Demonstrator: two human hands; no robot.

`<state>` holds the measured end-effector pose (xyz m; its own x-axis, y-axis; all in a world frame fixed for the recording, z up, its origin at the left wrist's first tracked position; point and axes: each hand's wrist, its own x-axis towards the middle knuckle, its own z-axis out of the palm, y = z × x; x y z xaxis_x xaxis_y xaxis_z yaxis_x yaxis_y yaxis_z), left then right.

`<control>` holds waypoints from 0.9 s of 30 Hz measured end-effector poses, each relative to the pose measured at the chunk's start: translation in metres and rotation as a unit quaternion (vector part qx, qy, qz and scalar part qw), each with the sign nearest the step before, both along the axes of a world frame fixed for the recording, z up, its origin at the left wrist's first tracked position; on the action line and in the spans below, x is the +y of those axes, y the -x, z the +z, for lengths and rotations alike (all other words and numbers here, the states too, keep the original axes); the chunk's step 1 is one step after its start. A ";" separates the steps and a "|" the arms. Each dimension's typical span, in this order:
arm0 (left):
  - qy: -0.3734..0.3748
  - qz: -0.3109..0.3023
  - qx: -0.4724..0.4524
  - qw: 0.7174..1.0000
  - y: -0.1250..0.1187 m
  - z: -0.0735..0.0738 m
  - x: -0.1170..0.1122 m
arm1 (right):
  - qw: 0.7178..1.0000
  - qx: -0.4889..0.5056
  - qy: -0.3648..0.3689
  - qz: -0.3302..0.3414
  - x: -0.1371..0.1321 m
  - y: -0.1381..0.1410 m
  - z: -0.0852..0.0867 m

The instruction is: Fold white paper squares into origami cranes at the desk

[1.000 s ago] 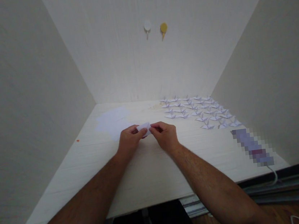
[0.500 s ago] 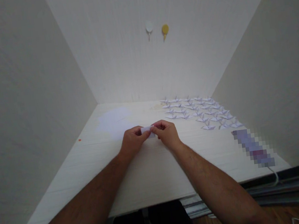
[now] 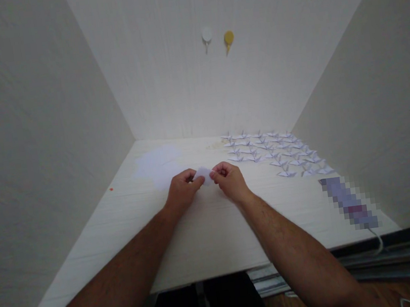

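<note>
A small piece of white paper (image 3: 205, 175) is held over the middle of the white table (image 3: 208, 242). My left hand (image 3: 183, 187) pinches its left side between thumb and fingers. On the opposite side, my right hand (image 3: 228, 179) grips the paper's right edge the same way. The paper looks slightly blurred, so its creases cannot be made out. Behind my left hand, several white paper sheets (image 3: 159, 161) lie flat on the table. To the right of my right hand stand rows of folded white paper cranes (image 3: 284, 162).
A pixelated long object (image 3: 349, 203) with a cable (image 3: 378, 242) lies at the table's right edge. An orange speck (image 3: 111, 189) sits near the left edge. A white hook (image 3: 207, 34) and a yellow hook (image 3: 228, 37) are on the back wall; walls enclose both sides.
The paper has gone from a flat narrow rectangle to a more opened, angled shape. My hands have drawn slightly apart, both still gripping it. The view has shifted a little.
</note>
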<state>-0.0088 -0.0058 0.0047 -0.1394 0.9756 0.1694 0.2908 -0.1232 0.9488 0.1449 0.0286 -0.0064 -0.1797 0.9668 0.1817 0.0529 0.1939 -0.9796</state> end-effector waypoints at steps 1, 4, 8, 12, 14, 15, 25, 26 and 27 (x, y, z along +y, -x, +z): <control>-0.002 0.014 -0.013 1.000 0.000 -0.001 0.001 | 1.000 -0.027 -0.006 0.001 0.000 0.000 -0.001; 0.002 0.044 -0.045 0.998 0.002 -0.004 0.003 | 0.994 -0.110 -0.022 -0.001 0.000 0.000 -0.004; 0.016 0.033 -0.098 0.995 0.003 -0.007 0.005 | 0.989 -0.142 -0.044 -0.011 0.001 -0.001 -0.006; 0.016 0.020 -0.156 0.987 0.003 -0.009 0.006 | 0.995 -0.097 -0.022 -0.015 0.002 -0.002 -0.006; 0.010 0.033 -0.168 0.985 0.003 -0.010 0.006 | 0.997 -0.077 -0.006 -0.009 0.001 -0.002 -0.005; 0.006 0.040 -0.170 0.985 0.003 -0.010 0.006 | 0.998 -0.069 0.001 -0.004 0.001 -0.001 -0.004; 0.004 -0.010 -0.142 0.990 0.010 -0.007 0.007 | 0.997 -0.061 0.042 0.037 -0.002 -0.005 0.000; 0.013 -0.023 -0.122 0.992 0.010 -0.006 0.006 | 0.996 -0.067 0.042 0.041 -0.002 -0.006 0.000; 0.020 -0.029 -0.105 0.994 0.011 -0.005 0.005 | 0.995 -0.074 0.044 0.045 -0.002 -0.006 0.001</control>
